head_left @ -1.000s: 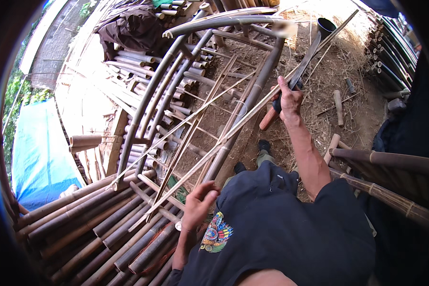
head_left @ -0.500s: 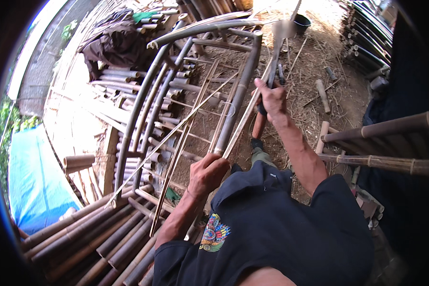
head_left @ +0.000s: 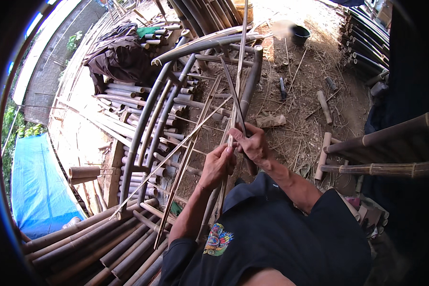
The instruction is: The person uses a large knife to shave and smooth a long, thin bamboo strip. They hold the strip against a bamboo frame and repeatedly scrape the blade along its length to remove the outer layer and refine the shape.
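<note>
My left hand (head_left: 218, 163) is closed around a thin pale bamboo strip (head_left: 240, 71) that runs upward from my hands toward the far ground. My right hand (head_left: 252, 143) sits right beside it, gripping the handle of a long dark blade (head_left: 231, 93) laid along the strip. The two hands touch each other at the middle of the view. A thick green bamboo pole (head_left: 249, 90) lies under them, running away from me. My dark shirt fills the lower edge.
Long bamboo poles (head_left: 148, 128) and short cut bamboo sections (head_left: 128, 93) are piled at left. More poles lie at lower left (head_left: 81, 243) and right (head_left: 381, 169). A blue tarp (head_left: 38, 190), dark cloth (head_left: 119, 55), black bucket (head_left: 300, 34) and scattered offcuts lie around.
My right hand came back from far out along the pole toward my body, and my left hand rose to meet it. Both now grip together at the thin strip.
</note>
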Tool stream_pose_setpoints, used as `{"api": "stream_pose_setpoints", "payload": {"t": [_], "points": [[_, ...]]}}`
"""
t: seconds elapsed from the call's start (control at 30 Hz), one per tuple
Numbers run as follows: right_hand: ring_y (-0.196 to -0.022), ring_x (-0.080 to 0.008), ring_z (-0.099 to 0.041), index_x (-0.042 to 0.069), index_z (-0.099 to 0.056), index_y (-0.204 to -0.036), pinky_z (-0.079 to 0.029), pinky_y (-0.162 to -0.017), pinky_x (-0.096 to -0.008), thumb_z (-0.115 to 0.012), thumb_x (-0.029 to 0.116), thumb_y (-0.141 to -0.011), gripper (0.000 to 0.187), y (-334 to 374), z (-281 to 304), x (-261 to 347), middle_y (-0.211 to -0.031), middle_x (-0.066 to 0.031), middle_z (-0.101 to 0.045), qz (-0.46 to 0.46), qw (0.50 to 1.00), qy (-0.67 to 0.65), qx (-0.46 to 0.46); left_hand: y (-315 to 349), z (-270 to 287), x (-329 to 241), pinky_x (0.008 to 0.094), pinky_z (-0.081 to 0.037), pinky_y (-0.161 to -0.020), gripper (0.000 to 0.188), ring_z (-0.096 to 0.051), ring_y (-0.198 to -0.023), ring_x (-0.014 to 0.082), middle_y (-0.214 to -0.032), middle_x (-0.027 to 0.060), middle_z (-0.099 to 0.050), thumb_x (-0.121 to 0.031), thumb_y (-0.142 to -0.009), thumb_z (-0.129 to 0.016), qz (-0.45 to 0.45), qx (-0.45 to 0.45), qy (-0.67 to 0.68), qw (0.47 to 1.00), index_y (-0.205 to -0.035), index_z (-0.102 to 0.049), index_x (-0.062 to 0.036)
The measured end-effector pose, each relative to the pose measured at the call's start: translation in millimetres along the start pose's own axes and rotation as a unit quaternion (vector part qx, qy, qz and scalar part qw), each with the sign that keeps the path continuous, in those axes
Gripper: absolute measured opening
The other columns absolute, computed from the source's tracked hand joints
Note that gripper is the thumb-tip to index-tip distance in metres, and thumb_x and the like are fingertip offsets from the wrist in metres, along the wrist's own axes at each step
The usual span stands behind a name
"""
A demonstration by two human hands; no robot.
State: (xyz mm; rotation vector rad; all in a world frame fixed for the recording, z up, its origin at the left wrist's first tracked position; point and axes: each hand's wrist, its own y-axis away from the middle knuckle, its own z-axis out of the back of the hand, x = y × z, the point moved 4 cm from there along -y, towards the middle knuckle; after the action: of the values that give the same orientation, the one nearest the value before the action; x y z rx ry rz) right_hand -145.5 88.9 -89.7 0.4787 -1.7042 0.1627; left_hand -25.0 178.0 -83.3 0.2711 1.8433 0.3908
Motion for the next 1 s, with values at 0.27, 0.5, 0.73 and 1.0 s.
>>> {"api": "stream_pose_setpoints", "payload": {"t": [0.27,0.5,0.73,1.0], "points": [[-0.045,-0.0075,-0.056,-0.006,-0.038,-0.130,-0.046,-0.038,-0.0189,-0.072,0.047,-0.082,0.079,-128,115,91,-0.071,-0.0108,-0.065,0.124,0.991,0.030,0.050,29,-5,13,0.0242,-0.047,-0.051,0.031,-0.059,-0.060,0.0108,-0.073,0.0045,-0.060,-0.025,-0.097,-0.057,-0.006,-0.049,-0.004,0.999,-0.106,-0.061,0.0045],[-0.049,-0.0093,-0.057,0.003,-0.062,-0.081,-0.046,-0.043,-0.0238,-0.064,0.039,-0.091,0.037,-158,111,92,-0.062,-0.0032,-0.061,0.058,0.985,0.140,0.079,11,-42,16,0.0226,-0.046,-0.052,0.028,-0.056,-0.059,0.0089,-0.079,0.0047,-0.062,-0.017,-0.098,-0.054,0.047,-0.020,0.029,0.998,-0.115,-0.058,0.0048],[-0.069,-0.0349,-0.068,0.007,-0.064,-0.091,-0.053,-0.061,-0.0427,-0.064,0.030,-0.089,0.023,-172,114,94,-0.076,-0.0175,-0.068,0.134,0.867,0.479,-0.041,-64,-60,13,0.0201,-0.039,-0.047,0.032,-0.050,-0.053,0.0066,-0.073,0.0022,-0.059,-0.022,-0.095,-0.060,-0.031,-0.116,0.045,0.992,-0.114,-0.062,0.0035],[-0.046,-0.0129,-0.050,0.003,-0.056,-0.084,-0.045,-0.049,-0.0289,-0.063,0.025,-0.094,0.024,-148,97,60,-0.056,-0.0016,-0.052,0.003,0.934,-0.052,0.352,-109,-29,53,0.0196,-0.037,-0.050,0.038,-0.045,-0.057,0.0031,-0.074,-0.0035,-0.056,-0.029,-0.096,-0.060,0.007,-0.196,-0.038,0.980,-0.121,-0.063,-0.0011]]}}
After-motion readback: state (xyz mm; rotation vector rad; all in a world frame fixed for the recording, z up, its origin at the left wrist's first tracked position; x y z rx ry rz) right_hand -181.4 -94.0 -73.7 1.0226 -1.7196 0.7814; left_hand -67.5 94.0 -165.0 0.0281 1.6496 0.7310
